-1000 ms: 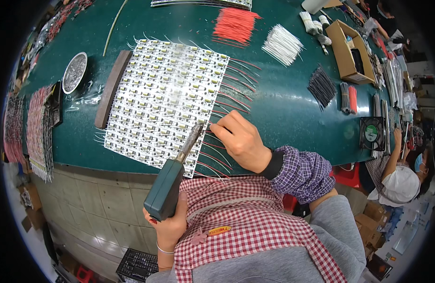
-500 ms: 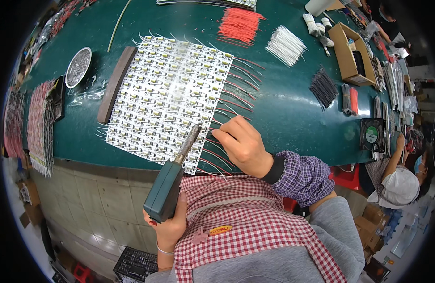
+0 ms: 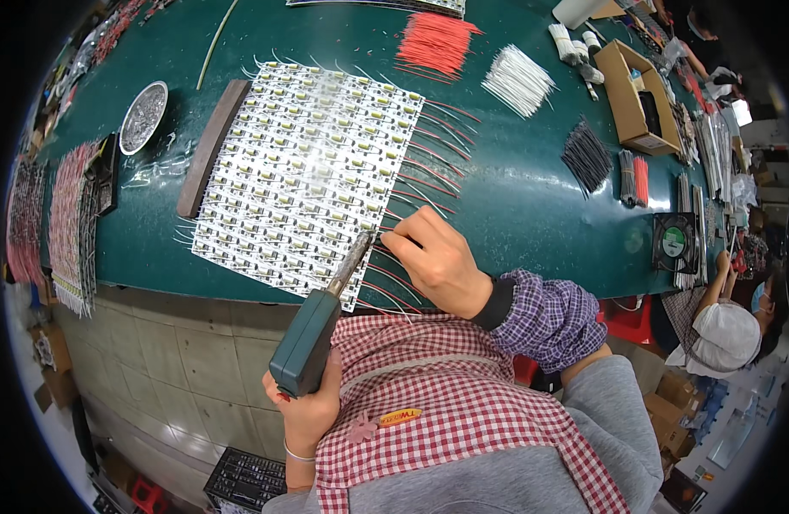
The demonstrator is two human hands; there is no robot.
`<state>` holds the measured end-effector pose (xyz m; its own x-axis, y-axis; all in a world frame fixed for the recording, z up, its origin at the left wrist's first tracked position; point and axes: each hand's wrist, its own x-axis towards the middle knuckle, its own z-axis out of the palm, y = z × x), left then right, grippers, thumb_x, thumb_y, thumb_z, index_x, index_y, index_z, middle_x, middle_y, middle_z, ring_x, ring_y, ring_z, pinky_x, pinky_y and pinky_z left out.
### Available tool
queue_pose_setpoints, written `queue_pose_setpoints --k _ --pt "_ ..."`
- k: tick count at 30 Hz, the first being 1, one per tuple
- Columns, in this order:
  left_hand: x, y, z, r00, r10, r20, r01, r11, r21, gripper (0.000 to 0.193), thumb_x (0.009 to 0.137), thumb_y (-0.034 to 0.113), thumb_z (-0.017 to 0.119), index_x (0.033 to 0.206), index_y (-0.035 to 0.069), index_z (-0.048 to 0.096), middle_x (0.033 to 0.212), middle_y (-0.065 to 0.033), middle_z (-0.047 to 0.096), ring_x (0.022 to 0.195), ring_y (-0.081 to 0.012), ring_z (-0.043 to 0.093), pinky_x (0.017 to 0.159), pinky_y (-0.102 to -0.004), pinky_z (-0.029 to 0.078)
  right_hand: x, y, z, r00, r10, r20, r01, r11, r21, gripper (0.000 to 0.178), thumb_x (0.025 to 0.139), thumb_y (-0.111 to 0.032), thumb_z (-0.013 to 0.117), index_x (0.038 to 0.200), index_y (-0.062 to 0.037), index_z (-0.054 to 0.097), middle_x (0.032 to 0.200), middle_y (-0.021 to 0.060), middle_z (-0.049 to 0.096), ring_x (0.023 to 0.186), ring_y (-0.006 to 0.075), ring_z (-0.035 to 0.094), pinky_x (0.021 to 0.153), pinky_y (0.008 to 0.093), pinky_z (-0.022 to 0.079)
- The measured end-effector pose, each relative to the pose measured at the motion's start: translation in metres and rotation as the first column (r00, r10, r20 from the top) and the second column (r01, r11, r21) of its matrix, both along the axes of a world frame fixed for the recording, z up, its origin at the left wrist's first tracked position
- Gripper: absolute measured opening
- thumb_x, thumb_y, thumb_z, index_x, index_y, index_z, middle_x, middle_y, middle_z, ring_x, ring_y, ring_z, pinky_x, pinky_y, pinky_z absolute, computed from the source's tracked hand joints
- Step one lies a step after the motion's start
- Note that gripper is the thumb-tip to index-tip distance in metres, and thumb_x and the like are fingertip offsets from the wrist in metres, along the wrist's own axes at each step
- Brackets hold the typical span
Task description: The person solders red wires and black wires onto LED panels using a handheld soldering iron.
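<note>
My left hand is wrapped round the dark green handle of a soldering gun. Its metal tip reaches the lower right edge of a large white circuit board panel covered in rows of small components. Red and white wires stick out along the panel's right side, and thin white ones poke out on the left. At that right edge, close to the tip, my right hand is pinched on a wire, mostly hidden by the fingers.
A dark bar lies along the panel's left side, with a metal bowl beyond it. Bundles of red wires, white wires and black wires lie to the right, near a cardboard box and a small fan. A co-worker sits at far right.
The soldering gun has moved slightly up and right, bringing its tip to the panel's edge beside my right fingers. My right hand has shifted a little left.
</note>
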<state>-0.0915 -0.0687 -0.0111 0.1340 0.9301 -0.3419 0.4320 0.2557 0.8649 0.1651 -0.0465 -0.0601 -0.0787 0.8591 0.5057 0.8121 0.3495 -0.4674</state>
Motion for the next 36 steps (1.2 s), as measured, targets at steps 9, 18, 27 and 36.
queue_pose_setpoints --k 9,18,27,36 --pt "0.009 0.002 0.006 0.996 -0.005 0.092 -0.003 0.996 0.090 0.018 0.076 0.007 0.080 0.092 0.002 0.072 0.098 -0.0060 0.064 0.087 -0.0221 0.057 0.083 -0.0357 0.040 -0.001 0.001 -0.002 1.000 -0.007 0.011 0.007 1.000 0.002 0.024 0.070 0.002 0.061 0.094 0.0021 0.061 0.086 0.0090 0.051 0.079 0.0236 0.051 0.068 0.0324 0.048" --pt "-0.009 -0.007 -0.008 1.000 0.008 -0.024 -0.007 0.998 0.056 0.022 0.076 0.011 0.080 0.094 0.002 0.071 0.102 -0.0080 0.064 0.091 -0.0245 0.055 0.081 -0.0338 0.041 -0.002 0.001 -0.001 0.999 -0.024 0.022 0.024 1.000 0.015 0.024 0.070 0.002 0.062 0.094 0.0020 0.061 0.085 0.0088 0.051 0.078 0.0235 0.051 0.067 0.0323 0.048" --pt "-0.002 -0.008 -0.001 0.999 0.036 -0.019 -0.033 0.984 0.176 0.023 0.075 0.010 0.080 0.094 0.000 0.070 0.094 -0.0087 0.066 0.081 -0.0226 0.057 0.072 -0.0329 0.044 -0.003 0.001 0.000 0.999 -0.032 0.005 0.032 0.997 0.066 0.022 0.069 0.001 0.062 0.091 0.0018 0.062 0.087 0.0092 0.054 0.081 0.0245 0.054 0.069 0.0337 0.049" --pt "-0.008 -0.011 -0.003 1.000 0.022 0.019 -0.027 0.946 0.322 0.019 0.075 0.008 0.080 0.089 0.000 0.070 0.083 -0.0074 0.068 0.066 -0.0200 0.060 0.061 -0.0309 0.045 -0.014 -0.012 0.001 1.000 0.017 -0.006 -0.016 0.999 0.037 0.025 0.069 0.001 0.061 0.094 0.0003 0.061 0.083 0.0079 0.052 0.077 0.0243 0.052 0.067 0.0333 0.047"
